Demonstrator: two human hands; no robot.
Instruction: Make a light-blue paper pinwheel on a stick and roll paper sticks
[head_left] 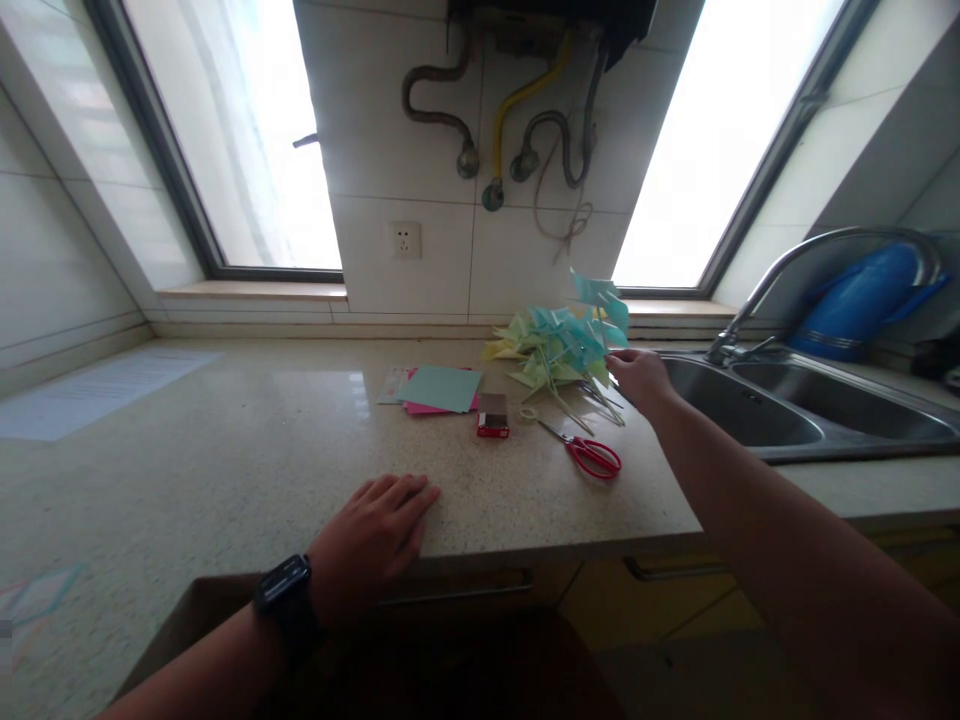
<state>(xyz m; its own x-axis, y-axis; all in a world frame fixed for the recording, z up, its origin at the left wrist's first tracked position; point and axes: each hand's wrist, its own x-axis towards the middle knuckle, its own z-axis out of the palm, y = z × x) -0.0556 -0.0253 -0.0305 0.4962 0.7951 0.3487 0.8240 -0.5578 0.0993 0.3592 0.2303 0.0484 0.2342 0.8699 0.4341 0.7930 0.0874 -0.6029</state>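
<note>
Right hand: my right hand [641, 378] is reached out to the far side of the counter [262, 450], fingertips pinched at the stick of a blue pinwheel [598, 290].
Left hand: my left hand [375, 530] lies palm down near the counter's front edge, fingers loosely extended, grasping nothing; dark watch [283, 585] on that wrist. The two hands are well apart.
Blue pinwheel: at the right end of the pile, its head above the rest.
Pinwheel pile: other pinwheels [562, 338], blue and yellow-green, overlapping near the back wall, some sticks pointing toward me.
Scissors: red-handled scissors [574, 444] in front of the pile, tips toward a small pale ring [523, 413].
Box: small red-sided box [493, 430], just left of the ring.
Paper: coloured sheets [439, 388] stacked beside the box, pale green uppermost, pink below.
Right side: steel sink [780, 453] beyond my forearm.
</note>
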